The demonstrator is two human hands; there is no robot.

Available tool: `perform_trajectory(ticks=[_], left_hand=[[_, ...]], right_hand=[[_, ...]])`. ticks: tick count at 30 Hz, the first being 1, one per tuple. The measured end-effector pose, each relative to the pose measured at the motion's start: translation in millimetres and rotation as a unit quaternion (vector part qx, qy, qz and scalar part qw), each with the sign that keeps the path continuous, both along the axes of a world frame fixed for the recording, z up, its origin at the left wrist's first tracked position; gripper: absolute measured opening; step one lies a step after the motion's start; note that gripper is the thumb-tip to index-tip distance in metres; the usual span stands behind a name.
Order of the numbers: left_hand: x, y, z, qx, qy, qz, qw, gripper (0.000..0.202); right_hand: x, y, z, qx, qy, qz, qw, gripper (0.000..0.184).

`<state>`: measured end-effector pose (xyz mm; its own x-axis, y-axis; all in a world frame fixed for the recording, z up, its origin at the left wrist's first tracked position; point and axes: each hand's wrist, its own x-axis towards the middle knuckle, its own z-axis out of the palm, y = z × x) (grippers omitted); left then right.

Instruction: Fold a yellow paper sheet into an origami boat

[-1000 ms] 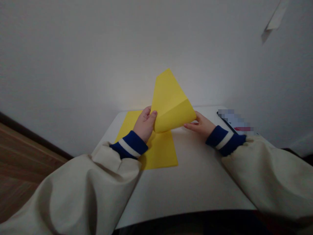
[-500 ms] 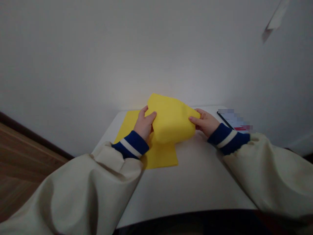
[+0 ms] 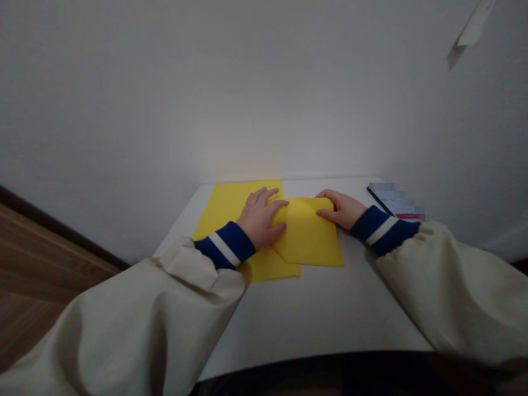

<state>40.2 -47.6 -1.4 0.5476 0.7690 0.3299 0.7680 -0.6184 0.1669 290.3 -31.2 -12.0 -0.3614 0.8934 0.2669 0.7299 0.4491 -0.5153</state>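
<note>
A folded yellow sheet (image 3: 310, 236) lies flat on the white table (image 3: 322, 308), partly over a second flat yellow sheet (image 3: 231, 204). My left hand (image 3: 259, 220) rests on the folded sheet's left edge with its fingers stretched out and spread. My right hand (image 3: 340, 208) presses on the sheet's far right corner, its fingers curled down onto the paper. Both arms wear cream sleeves with blue and white cuffs.
A phone or dark-edged card (image 3: 391, 204) lies at the table's far right, partly blurred. A grey wall (image 3: 247, 99) rises right behind the table. Wooden floor (image 3: 37, 258) shows at the left. The table's near edge (image 3: 313, 360) is dark.
The yellow sheet, held up in the air a second ago, has been folded over and brought down flat on the table. Both hands dropped with it and now press on it.
</note>
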Motion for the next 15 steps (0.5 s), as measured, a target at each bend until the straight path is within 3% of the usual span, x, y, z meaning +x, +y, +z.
perform_trajectory(ticks=[3, 7, 12, 15], left_hand=[[-0.1, -3.3, -0.4, -0.026, 0.05, -0.075, 0.996, 0.052], [-0.9, -4.6, -2.6, -0.036, 0.095, -0.1, 0.99, 0.068], [0.9, -3.5, -4.5, -0.044, 0.121, -0.11, 0.986, 0.072], [1.2, -2.0, -6.9, -0.06, 0.142, -0.098, 0.983, 0.07]], right_hand=[[1.0, -2.8, 5.9, 0.033, -0.071, -0.003, 0.997, 0.018], [1.8, -3.1, 7.8, 0.041, -0.096, -0.052, 0.993, 0.021], [3.9, 1.4, 0.1, 0.044, -0.042, -0.091, 0.994, 0.026], [4.9, 2.8, -4.3, 0.058, 0.031, -0.104, 0.992, 0.044]])
